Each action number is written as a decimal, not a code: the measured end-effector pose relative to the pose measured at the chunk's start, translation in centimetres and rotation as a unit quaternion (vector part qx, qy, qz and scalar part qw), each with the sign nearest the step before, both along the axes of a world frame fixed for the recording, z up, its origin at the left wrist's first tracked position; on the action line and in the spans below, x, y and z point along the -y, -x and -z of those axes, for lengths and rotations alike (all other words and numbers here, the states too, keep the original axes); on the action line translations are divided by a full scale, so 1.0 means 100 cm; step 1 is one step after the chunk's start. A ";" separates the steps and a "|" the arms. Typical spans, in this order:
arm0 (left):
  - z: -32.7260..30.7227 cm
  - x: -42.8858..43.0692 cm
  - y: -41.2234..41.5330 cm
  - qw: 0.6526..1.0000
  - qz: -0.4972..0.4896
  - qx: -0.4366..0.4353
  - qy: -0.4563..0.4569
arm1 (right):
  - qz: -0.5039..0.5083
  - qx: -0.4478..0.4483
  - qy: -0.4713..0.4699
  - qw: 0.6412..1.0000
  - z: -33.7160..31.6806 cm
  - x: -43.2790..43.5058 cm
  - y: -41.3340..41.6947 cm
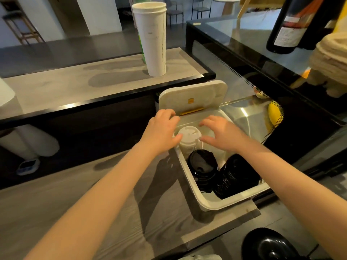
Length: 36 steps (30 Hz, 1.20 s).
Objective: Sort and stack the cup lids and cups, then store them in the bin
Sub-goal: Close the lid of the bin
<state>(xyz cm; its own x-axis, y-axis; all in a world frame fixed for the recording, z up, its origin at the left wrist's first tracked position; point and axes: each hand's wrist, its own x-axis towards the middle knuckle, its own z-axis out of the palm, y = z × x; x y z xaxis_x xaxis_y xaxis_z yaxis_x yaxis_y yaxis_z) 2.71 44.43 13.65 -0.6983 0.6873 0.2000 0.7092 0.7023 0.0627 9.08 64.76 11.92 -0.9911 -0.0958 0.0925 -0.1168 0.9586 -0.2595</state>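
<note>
1. Head view, the bin: a white plastic bin [227, 201] sits at the right end of a wood-grain counter [84, 194], just beside a glass display case [262, 59]. Its hinged lid [193, 98] stands open at the far side.
2. Inside the bin: a stack of white cup lids [188, 140] stands upright in the far left corner. Nearer the camera, two stacks of black cup lids lie tilted side by side, one on the left [203, 169] and one on the right [238, 175].
3. The left hand [161, 130] is over the bin's far left rim. Its thumb lies against the left edge of the white lids and its fingers are loosely bent beyond them, not wrapped round the stack.
4. The right hand [223, 134] hangs over the bin's far right part, fingers spread and relaxed, gripping nothing. Its thumb points toward the white lids and ends just beside them, so the stack sits between the two hands.
5. The cups: a tall stack of white paper cups [153, 38] stands upright on the raised grey ledge [75, 85] behind the bin, well apart from both hands, with a green bottle [141, 47] partly hidden behind it.
6. A dark wine bottle [293, 25] stands on top of the display case.
</note>
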 end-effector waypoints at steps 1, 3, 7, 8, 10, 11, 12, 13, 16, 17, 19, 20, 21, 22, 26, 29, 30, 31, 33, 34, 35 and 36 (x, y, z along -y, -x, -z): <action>-0.011 -0.004 0.009 1.000 -0.012 -0.025 -0.013 | 0.014 -0.023 -0.003 1.000 -0.011 -0.006 0.010; -0.032 -0.012 0.026 0.997 -0.038 -0.057 -0.032 | 0.041 -0.072 -0.018 0.996 -0.034 -0.017 0.032; -0.057 -0.028 0.053 0.998 -0.067 -0.013 -0.005 | 0.084 -0.104 -0.071 0.988 -0.064 -0.032 0.064; -0.060 -0.032 0.057 0.997 -0.075 0.016 0.003 | 0.083 -0.093 -0.089 0.988 -0.069 -0.034 0.069; -0.066 -0.039 0.064 0.993 -0.095 0.068 -0.015 | 0.079 -0.070 -0.108 0.989 -0.077 -0.035 0.077; -0.068 -0.042 0.068 0.990 -0.105 0.088 -0.032 | 0.079 -0.064 -0.114 0.988 -0.080 -0.035 0.080; -0.070 -0.045 0.071 0.987 -0.115 0.105 -0.043 | 0.083 -0.062 -0.121 0.987 -0.084 -0.035 0.082; -0.072 -0.047 0.075 0.984 -0.126 0.121 -0.043 | 0.088 -0.058 -0.124 0.987 -0.086 -0.035 0.084; -0.071 -0.053 0.081 0.972 -0.147 0.182 -0.001 | 0.082 0.014 -0.104 0.991 -0.094 -0.036 0.089; -0.069 -0.056 0.081 0.966 -0.149 0.210 0.006 | 0.075 0.055 -0.090 0.992 -0.094 -0.036 0.091; -0.066 -0.059 0.077 0.950 -0.154 0.270 -0.005 | 0.070 0.118 -0.062 0.989 -0.094 -0.037 0.095; -0.064 -0.059 0.076 0.945 -0.156 0.288 -0.021 | 0.068 0.138 -0.054 0.987 -0.093 -0.038 0.096; -0.064 -0.058 0.075 0.941 -0.156 0.297 -0.038 | 0.065 0.155 -0.045 0.985 -0.092 -0.041 0.099; -0.063 -0.057 0.074 0.939 -0.157 0.301 -0.055 | 0.063 0.172 -0.032 0.983 -0.092 -0.043 0.100; -0.063 -0.054 0.072 0.940 -0.158 0.290 -0.092 | 0.061 0.202 0.014 0.977 -0.094 -0.049 0.098; -0.067 -0.053 0.068 0.942 -0.156 0.273 -0.115 | 0.062 0.178 0.051 0.981 -0.098 -0.050 0.095; -0.069 -0.051 0.066 0.943 -0.155 0.271 -0.119 | 0.063 0.168 0.066 0.982 -0.101 -0.050 0.093; -0.073 -0.049 0.063 0.942 -0.154 0.270 -0.124 | 0.064 0.156 0.078 0.983 -0.103 -0.050 0.091; -0.080 -0.044 0.057 0.942 -0.151 0.268 -0.138 | 0.065 0.125 0.092 0.986 -0.108 -0.049 0.083; -0.084 -0.042 0.053 0.941 -0.146 0.268 -0.146 | 0.066 0.111 0.101 0.987 -0.111 -0.048 0.078; -0.087 -0.039 0.048 0.942 -0.139 0.267 -0.152 | 0.067 0.100 0.110 0.987 -0.113 -0.046 0.072; -0.089 -0.038 0.043 0.942 -0.132 0.266 -0.158 | 0.069 0.091 0.118 0.986 -0.114 -0.045 0.066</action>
